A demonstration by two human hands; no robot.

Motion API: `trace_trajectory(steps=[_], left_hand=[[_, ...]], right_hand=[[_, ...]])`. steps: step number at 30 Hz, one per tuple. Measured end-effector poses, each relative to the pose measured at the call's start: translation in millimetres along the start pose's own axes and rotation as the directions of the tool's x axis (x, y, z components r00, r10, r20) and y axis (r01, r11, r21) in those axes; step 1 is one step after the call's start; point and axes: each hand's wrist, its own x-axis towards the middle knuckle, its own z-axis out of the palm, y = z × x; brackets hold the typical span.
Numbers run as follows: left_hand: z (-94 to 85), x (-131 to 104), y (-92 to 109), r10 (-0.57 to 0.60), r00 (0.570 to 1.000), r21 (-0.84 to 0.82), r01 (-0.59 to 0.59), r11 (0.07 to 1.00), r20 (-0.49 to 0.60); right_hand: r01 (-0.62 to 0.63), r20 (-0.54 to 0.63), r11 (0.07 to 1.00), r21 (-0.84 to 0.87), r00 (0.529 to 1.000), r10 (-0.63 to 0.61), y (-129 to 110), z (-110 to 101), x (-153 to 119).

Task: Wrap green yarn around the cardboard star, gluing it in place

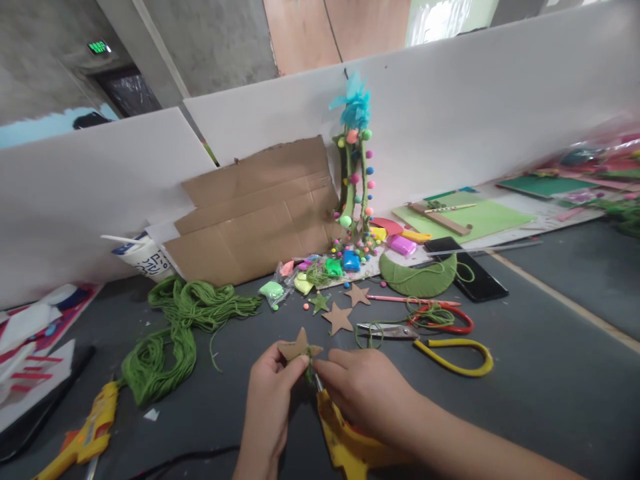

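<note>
A cardboard star (299, 345), partly wound with green yarn, is pinched between the thumb and fingers of my left hand (273, 387). My right hand (363, 383) is closed, its curled fingertips up against the star's right side; what they hold there is hidden. Below the right hand lies a yellow glue gun (333, 423), its metal nozzle pointing up toward the star. Beyond my hands are two bare cardboard stars (339, 319) and a small green yarn-covered star (319, 304). A yarn-wrapped green crescent (417, 275) lies to their right.
Skeins of green yarn (200, 303) and another yellow glue gun (93, 427) are at left. Red-handled scissors (443, 319), a yellow-handled tool (460, 357), a pencil (415, 300) and a black phone (467, 267) lie right. Behind stand cardboard (260, 220) and a pom-pom decoration (356, 180).
</note>
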Motion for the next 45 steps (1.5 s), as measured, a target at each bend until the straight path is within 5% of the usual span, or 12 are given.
trace_trajectory(steps=[8,15,20,26,30,36,45], left_hand=[[8.2,-6.7,12.1,0.021,0.999,0.119,-0.026,0.993,0.039],[7.8,-11.1,10.8,-0.067,0.986,0.053,0.059,0.997,0.154],[4.6,-11.1,9.3,-0.123,0.965,-0.057,0.140,0.989,0.234],[9.0,-15.5,13.2,-0.123,0.942,-0.209,0.194,0.958,0.313],[10.5,-14.7,11.5,-0.112,0.945,-0.313,0.212,0.926,0.307],[13.0,-12.4,7.7,-0.164,0.954,-0.433,0.262,0.863,0.251],[14.7,-10.2,3.0,-0.236,0.962,-0.535,0.271,0.800,0.134]], right_hand=[[-0.090,-0.018,0.989,0.118,0.996,0.092,6.0,-15.2,6.0],[-0.195,-0.002,0.928,0.316,0.978,0.207,13.2,-30.1,9.2],[-0.285,0.060,0.805,0.521,0.953,0.298,16.1,-34.1,14.1],[-0.363,0.216,0.546,0.755,0.924,0.316,25.2,-26.5,16.1],[-0.356,0.194,0.467,0.809,0.913,0.359,22.5,-16.2,15.3],[-0.269,-0.005,0.604,0.750,0.911,0.412,9.8,-13.0,13.2],[-0.117,-0.215,0.874,0.472,0.946,0.243,7.9,-7.9,3.4]])
